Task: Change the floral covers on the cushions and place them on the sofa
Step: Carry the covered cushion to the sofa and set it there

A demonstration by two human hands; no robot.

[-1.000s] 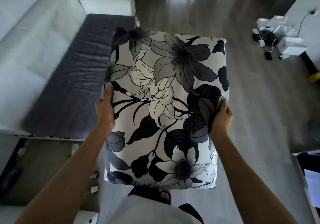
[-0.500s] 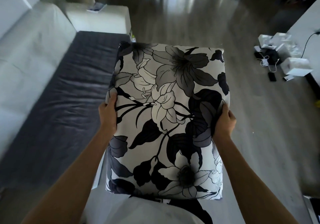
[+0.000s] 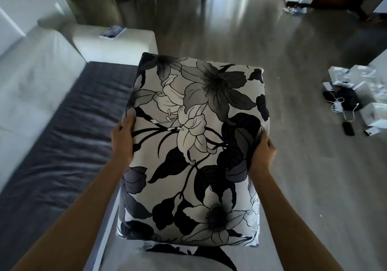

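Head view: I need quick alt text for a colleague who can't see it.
A person holds a floral-covered cushion out in front, left hand and right hand gripping its side edges. A sofa with a dark grey seat lies to the left, with boxes and cables on the floor at right.

Single view only: head cam, wide-angle, so nothing overlaps with a second camera. It sits at the wearer's head and looks forward and steeply down along both forearms, which enter from the lower corners of the frame. Close range: the cushion (image 3: 194, 149) fills the centre, with the left hand (image 3: 122, 139) and right hand (image 3: 262, 152) on its side edges at mid-frame. The sofa (image 3: 52, 111) runs along the left side, its armrest in the upper left. The floor (image 3: 314, 176) takes the right half; far room fittings line the top edge. Barrel distortion bends lines near the borders, and the periphery is blurred.
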